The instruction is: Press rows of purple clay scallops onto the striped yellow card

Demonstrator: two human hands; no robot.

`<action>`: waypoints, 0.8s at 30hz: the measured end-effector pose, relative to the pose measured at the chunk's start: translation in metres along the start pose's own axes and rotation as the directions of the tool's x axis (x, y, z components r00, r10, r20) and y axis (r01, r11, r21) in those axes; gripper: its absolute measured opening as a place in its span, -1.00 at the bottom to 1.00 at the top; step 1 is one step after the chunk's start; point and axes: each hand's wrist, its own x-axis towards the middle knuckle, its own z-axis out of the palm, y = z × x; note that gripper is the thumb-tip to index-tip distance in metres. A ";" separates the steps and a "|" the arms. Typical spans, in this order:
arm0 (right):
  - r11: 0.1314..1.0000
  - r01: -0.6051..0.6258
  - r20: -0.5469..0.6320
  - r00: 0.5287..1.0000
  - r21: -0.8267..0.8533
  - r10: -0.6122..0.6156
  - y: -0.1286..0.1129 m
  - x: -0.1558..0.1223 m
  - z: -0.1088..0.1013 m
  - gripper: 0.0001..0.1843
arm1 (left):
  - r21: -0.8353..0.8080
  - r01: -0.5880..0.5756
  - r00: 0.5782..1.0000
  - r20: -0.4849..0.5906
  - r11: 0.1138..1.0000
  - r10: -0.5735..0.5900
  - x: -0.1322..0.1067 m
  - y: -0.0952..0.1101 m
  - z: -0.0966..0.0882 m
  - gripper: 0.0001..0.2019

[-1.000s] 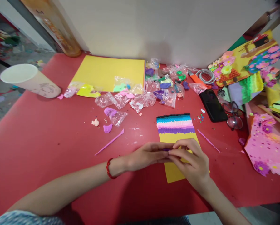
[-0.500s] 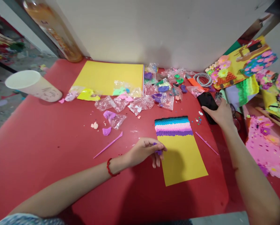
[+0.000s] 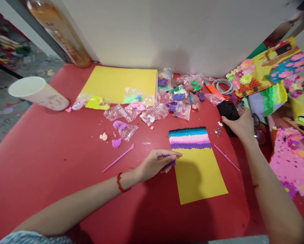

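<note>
My left hand [image 3: 159, 162] rests on the red table [image 3: 52, 152] at the left edge of a small yellow card [image 3: 200, 173], its fingers pinched on a small lump of purple clay [image 3: 171, 163]. The top of the card carries rows of black, blue, pink and purple clay [image 3: 189, 138]. My right hand [image 3: 239, 123] reaches right and lies over the near end of a black phone [image 3: 226, 110], fingers curled on it.
Two pink plastic sticks [image 3: 118, 158] [image 3: 226, 157] lie either side of the card. Several clear bags of coloured clay [image 3: 152, 105] litter the middle, by a large yellow sheet [image 3: 118, 83]. A paper cup [image 3: 37, 92] lies tipped at left. Glasses [image 3: 258, 130] and finished flower pictures [image 3: 276, 74] crowd the right.
My right hand left the purple clay and went right to the phone, where it now rests. My left hand kept the clay and stayed by the card's left edge.
</note>
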 end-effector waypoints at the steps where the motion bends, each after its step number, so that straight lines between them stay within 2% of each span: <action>1: 1.000 0.006 -0.003 1.000 0.002 -0.006 0.000 0.000 0.000 -0.06 | -0.006 -0.002 1.000 -0.003 1.000 0.002 0.000 -0.001 0.000 -0.70; 8: 0.999 0.032 -0.018 0.999 0.015 -0.031 0.004 0.001 0.004 -0.10 | -0.118 -0.048 0.999 0.015 0.992 0.050 0.003 -0.004 -0.003 -0.73; 14: 0.999 0.030 -0.024 0.999 0.014 -0.030 0.007 0.002 0.006 -0.15 | -0.323 -0.014 0.999 0.029 0.946 0.025 0.003 -0.003 -0.002 -0.76; 17: 1.000 0.029 -0.022 0.999 0.008 -0.029 0.005 0.002 0.005 -0.18 | -0.309 0.012 1.000 0.003 0.951 -0.012 0.003 -0.003 -0.001 -0.75; 21: 0.999 0.036 -0.019 0.999 -0.005 -0.036 0.003 0.003 0.005 -0.21 | -0.281 0.065 0.997 -0.027 0.958 -0.076 0.002 -0.002 0.000 -0.63; 24: 0.999 0.054 -0.004 0.999 -0.009 -0.054 0.004 0.008 0.004 -0.23 | -0.283 0.062 0.997 -0.035 0.957 -0.075 0.002 0.000 0.002 -0.61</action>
